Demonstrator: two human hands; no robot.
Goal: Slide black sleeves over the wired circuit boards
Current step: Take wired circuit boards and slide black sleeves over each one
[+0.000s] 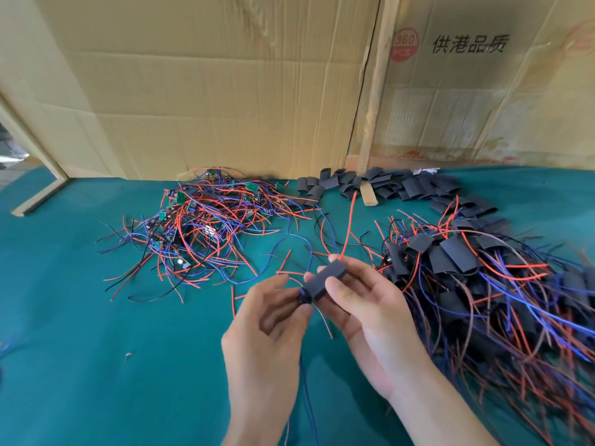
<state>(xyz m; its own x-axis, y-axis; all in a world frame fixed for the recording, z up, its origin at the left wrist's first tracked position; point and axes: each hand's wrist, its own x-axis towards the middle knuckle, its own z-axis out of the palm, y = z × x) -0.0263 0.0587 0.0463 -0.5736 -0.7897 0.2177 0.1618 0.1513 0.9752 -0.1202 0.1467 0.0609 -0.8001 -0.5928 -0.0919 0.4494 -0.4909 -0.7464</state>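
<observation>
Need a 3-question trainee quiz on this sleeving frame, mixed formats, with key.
1. True or false: the right hand holds a black sleeve.
2. Where does the pile of bare wired boards lie? A) left of the hands B) right of the hands C) under the cardboard
3. Fill in: the table cover is ___ in colour.

Key: 1 true; 2 A; 3 teal. The left hand pinches the dark end at the sleeve's lower opening.

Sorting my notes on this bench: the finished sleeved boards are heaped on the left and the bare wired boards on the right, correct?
Reversed. The head view shows the heap of black-sleeved boards on the right and the tangle of bare green circuit boards with red and blue wires on the left.
</observation>
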